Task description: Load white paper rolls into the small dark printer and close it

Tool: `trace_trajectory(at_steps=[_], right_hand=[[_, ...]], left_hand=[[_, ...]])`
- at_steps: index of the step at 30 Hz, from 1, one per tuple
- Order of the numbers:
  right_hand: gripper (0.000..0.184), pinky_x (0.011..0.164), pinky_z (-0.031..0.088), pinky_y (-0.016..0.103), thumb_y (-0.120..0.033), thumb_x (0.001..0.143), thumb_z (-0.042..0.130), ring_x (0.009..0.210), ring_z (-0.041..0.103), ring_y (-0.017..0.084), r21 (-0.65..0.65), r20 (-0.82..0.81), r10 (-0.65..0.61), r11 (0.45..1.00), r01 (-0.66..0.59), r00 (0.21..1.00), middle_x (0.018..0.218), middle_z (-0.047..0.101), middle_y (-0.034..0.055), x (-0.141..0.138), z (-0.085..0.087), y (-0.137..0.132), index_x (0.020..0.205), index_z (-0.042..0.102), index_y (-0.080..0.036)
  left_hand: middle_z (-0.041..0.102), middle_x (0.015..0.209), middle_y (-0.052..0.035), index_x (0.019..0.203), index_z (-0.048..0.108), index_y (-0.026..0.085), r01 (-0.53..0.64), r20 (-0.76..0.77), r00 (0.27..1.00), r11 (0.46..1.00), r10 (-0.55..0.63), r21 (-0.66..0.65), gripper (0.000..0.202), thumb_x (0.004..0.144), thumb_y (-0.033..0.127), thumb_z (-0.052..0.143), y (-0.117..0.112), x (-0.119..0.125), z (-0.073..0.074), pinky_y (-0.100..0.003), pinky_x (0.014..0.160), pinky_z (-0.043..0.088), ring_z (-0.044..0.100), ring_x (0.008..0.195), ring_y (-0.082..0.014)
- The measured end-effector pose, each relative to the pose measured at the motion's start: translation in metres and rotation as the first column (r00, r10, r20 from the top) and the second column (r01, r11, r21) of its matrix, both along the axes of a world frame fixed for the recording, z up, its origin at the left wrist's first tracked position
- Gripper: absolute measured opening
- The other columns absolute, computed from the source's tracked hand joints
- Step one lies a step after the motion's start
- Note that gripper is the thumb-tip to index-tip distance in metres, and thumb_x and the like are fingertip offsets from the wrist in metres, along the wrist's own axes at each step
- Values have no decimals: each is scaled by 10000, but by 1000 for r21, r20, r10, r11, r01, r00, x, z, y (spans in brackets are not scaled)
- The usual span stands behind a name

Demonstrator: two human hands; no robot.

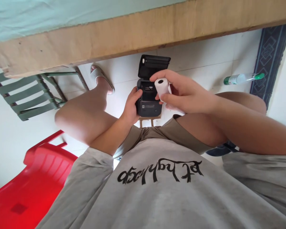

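A seated person in a gray T-shirt [143,203] holds a small black device [149,108] in the left hand [131,106] and a white paper roll [164,90] in the right hand [184,93]. The left hand grips the device by its side, thumb over the edge near the open compartment [147,87]; the lid [154,66] stands swung back on the far side. The right hand pinches the roll between thumb and fingers — tilted, its dark core facing up — at the compartment's right side, outside the cavity; whether roll and device touch cannot be told. Beyond the hands runs a wooden board [105,43] edging a pale green cloth [62,12]. On the tiled floor [200,60], a clear bottle with a green cap [241,79] lies at right, while a green slatted chair [33,92] and a red plastic chair [35,184] stand at left.
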State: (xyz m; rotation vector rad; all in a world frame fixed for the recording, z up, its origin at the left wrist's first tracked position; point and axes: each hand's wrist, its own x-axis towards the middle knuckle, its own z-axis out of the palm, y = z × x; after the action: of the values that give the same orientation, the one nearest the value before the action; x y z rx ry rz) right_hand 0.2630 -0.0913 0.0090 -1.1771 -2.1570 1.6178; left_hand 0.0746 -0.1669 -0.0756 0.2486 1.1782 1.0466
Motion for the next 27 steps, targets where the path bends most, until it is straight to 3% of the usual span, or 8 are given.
trace_trajectory(at_steps=[5,8,11,14,18,22,25,27], right_hand=[[671,1047,559,358,-232,942,461,1240,649,199,255,270,57,958,-129,961,1477,611,117,3,-1,-3,1611,516,-241],[653,1018,507,353,-166,938,432,1229,660,215,273,458,57,940,-202,887,1476,643,83,-6,4,-2,1567,563,-284],[559,965,448,321,-141,941,434,1115,652,183,285,539,40,931,-227,841,1415,676,86,-16,3,-1,1449,639,-249],[407,951,408,328,-183,976,431,1000,624,165,305,529,32,925,-225,848,1255,728,94,-20,-6,-2,1287,693,-197],[371,984,360,366,-324,1063,359,1107,611,196,403,431,46,884,-238,901,1144,757,88,-16,-18,-5,1008,699,-186],[468,882,303,348,-417,1100,298,1009,574,165,557,293,106,789,-259,950,1042,757,64,-8,-24,-9,943,687,-210],[385,870,314,328,-323,1083,359,935,576,129,642,224,238,694,-327,945,963,748,26,-3,-30,-11,945,699,-208],[331,890,339,324,-346,1069,440,933,596,121,649,206,324,661,-377,923,944,752,12,0,-32,-11,938,708,-201]], left_hand=[[743,884,-5,1003,680,243,8,-6,1000,1000,-8,21,338,869,532,792,1,5,-2,-332,752,600,766,894,-218],[732,913,-4,991,672,244,-10,-19,1000,999,10,32,353,855,542,803,0,7,-5,-334,784,589,748,900,-204],[732,945,-5,1012,672,256,-18,-16,1000,998,19,66,380,855,579,795,-1,8,-7,-353,847,596,756,984,-222],[723,923,-8,1017,684,255,-30,-2,1000,995,30,95,394,843,588,803,-1,8,-5,-362,868,600,761,1037,-242],[714,880,-14,977,707,238,-61,67,996,991,54,122,359,829,545,817,0,9,0,-357,840,602,757,987,-238],[703,879,1,986,718,235,-51,73,996,991,42,120,322,820,481,841,1,10,3,-302,715,552,677,800,-160],[654,833,15,976,702,224,-4,38,999,995,0,103,251,784,287,851,1,9,2,-261,672,493,619,754,-120],[616,807,24,962,680,225,37,8,999,995,-38,96,269,751,226,848,0,9,1,-261,650,457,595,731,-114]])
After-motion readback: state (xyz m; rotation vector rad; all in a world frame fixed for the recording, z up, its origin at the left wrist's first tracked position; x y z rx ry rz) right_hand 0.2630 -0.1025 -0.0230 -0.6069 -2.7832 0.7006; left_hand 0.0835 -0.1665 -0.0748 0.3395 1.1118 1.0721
